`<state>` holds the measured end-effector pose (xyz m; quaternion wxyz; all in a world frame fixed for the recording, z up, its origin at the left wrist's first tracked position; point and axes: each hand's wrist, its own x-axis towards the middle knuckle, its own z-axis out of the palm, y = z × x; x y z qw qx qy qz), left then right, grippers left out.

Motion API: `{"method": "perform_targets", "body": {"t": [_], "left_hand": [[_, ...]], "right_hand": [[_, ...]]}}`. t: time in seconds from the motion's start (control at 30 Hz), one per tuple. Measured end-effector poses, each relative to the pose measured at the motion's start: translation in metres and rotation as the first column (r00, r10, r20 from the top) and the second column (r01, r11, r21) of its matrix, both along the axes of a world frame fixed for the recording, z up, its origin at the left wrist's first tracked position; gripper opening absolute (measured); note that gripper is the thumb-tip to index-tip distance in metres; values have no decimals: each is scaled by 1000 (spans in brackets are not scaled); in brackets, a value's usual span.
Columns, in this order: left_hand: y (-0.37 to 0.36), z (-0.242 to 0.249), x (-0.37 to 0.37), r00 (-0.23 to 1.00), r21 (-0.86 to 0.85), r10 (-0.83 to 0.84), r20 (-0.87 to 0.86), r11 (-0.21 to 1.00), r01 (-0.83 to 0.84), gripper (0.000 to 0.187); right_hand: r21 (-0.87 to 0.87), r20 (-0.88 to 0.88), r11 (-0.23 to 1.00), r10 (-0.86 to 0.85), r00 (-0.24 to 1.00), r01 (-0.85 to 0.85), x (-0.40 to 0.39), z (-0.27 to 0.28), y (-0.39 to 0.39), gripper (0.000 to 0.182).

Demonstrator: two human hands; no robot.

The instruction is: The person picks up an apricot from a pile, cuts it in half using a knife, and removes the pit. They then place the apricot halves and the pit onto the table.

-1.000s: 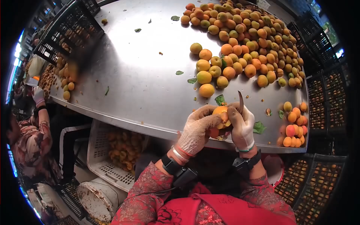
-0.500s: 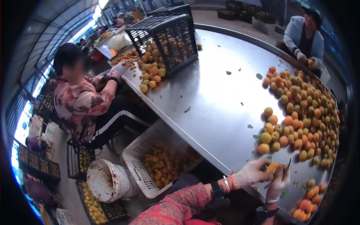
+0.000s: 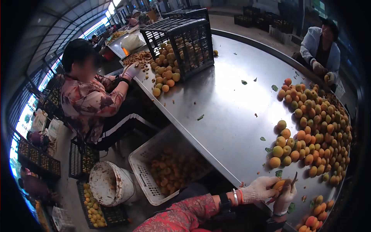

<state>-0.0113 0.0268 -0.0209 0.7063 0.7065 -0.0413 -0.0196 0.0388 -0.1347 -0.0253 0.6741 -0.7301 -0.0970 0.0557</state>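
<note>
Fruit [image 3: 278,185] sits over the near edge of the table [image 3: 228,127], at the fingertips of the left hand [image 3: 258,189] and just left of the right hand [image 3: 285,198]. I log left fingers narrowed on it, right fingers wrapped round a knife [image 3: 295,178], tip pointing far. Handle hidden; I cannot make out the fruit's long axis, nor whether the right thumb touches it.

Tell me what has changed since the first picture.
The view has swung left and upward, shifting the scene right and down and bringing a person in a light jacket across the table into view. Nothing is clearly taken up or let go: the left hand is on an orange-coloured fruit, and the right hand has the knife, as before. The fruit pile looks unchanged.
</note>
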Motion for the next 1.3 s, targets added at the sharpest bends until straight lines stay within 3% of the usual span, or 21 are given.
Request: {"method": "perform_targets", "body": {"t": [0.03,0.1,0.17,0.23,0.3,0.33,0.37,0.4,0.5,0.57,0.67,0.73,0.77,0.83,0.97,1.03,1.1,1.2,1.23,1.27,1.3], "left_hand": [[2,1,2,1000,1,2,7,1000,-2,37],[9,6,4,992,-225,-80,-102,973,56,37],[20,13,7,985,-140,-119,-125,985,101,36],[28,22,6,976,-61,-157,-148,987,150,36],[29,29,3,989,161,-125,-75,978,135,39],[27,28,3,989,162,-125,-73,977,136,39],[22,24,3,991,7,-87,-106,996,89,36],[16,20,3,988,-146,-54,-145,989,33,34],[0,10,3,977,-275,-55,-205,961,-4,33],[-1,3,4,977,-282,-44,-209,959,-17,34],[4,5,0,991,-234,-39,-132,972,7,37],[12,21,-2,995,48,-85,-49,995,87,37],[12,19,-2,995,48,-84,-50,995,86,37],[10,11,0,995,144,-91,47,986,83,36],[9,3,1,995,228,-58,78,973,39,34],[11,1,3,996,361,-57,72,932,27,33],[15,5,3,998,286,-38,44,958,24,33],[23,8,7,998,157,-55,14,986,52,34],[25,9,7,997,102,-78,16,992,76,35],[25,10,8,996,130,-91,-5,987,91,35],[24,11,7,996,118,-89,-9,989,90,35]], "right_hand": [[1,7,1000,2,1000,-2,2,2,1,33],[-58,65,998,29,997,-26,-1,6,6,31],[-75,92,996,44,995,-38,3,5,1,25],[-330,441,933,289,850,-145,8,10,0,18],[-376,428,906,357,830,-196,6,8,-5,16],[-222,272,959,232,934,-173,0,9,-2,17],[-71,84,991,120,989,-114,-7,10,4,17],[3,73,1000,-18,997,18,-13,15,14,17],[59,36,992,-116,993,114,-15,13,21,19],[16,59,994,-110,992,109,-8,6,11,20],[-117,142,992,68,988,-52,-3,10,1,23],[-139,213,976,194,958,-166,-3,19,2,23],[-140,213,976,194,957,-167,-3,18,-1,23],[-109,-36,976,185,982,-187,-2,15,-8,24],[-77,-111,986,138,984,-147,-9,24,4,26],[-18,-126,993,112,986,-116,-10,21,8,30],[-13,-113,990,141,984,-143,-5,16,5,29],[-98,35,972,216,976,-212,2,3,-2,27],[-292,305,937,281,910,-192,4,12,2,25],[-466,528,877,381,759,-117,2,19,3,23],[-475,520,872,389,761,-121,-2,19,4,23]]}}
